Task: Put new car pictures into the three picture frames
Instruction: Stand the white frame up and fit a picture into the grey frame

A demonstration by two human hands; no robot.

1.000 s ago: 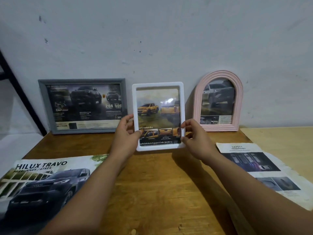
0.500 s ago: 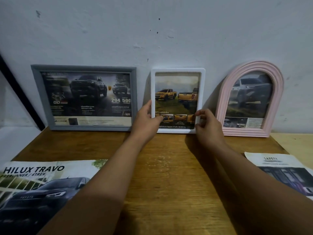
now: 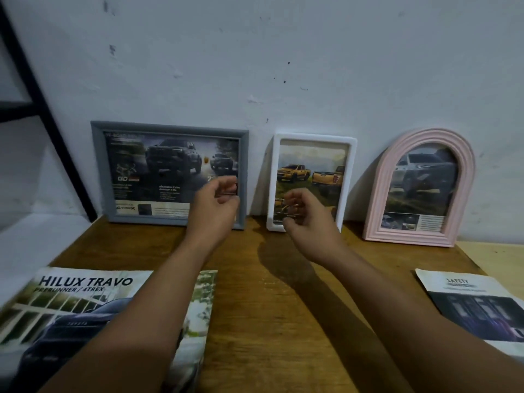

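Note:
Three frames lean against the wall at the back of the wooden table [image 3: 272,321]. The grey frame [image 3: 170,129] on the left shows dark trucks. In the middle stands the white frame [image 3: 312,137] with yellow pickups. A pink arched frame [image 3: 380,194] on the right holds a grey truck picture. My left hand [image 3: 215,208] hovers in front of the grey frame's right end, fingers loosely curled and holding nothing. In front of the white frame's lower part, my right hand [image 3: 309,219] is also loosely curled, apart from the frame and blurred.
A Hilux Travo brochure [image 3: 85,307] lies at the table's front left. A safety leaflet [image 3: 476,304] lies at the front right. A black metal bar [image 3: 42,109] slants at the far left. A lighter table surface [image 3: 499,256] adjoins on the right.
Both hands set the white frame against the wall between the other two frames, then let go of it and drew back toward me.

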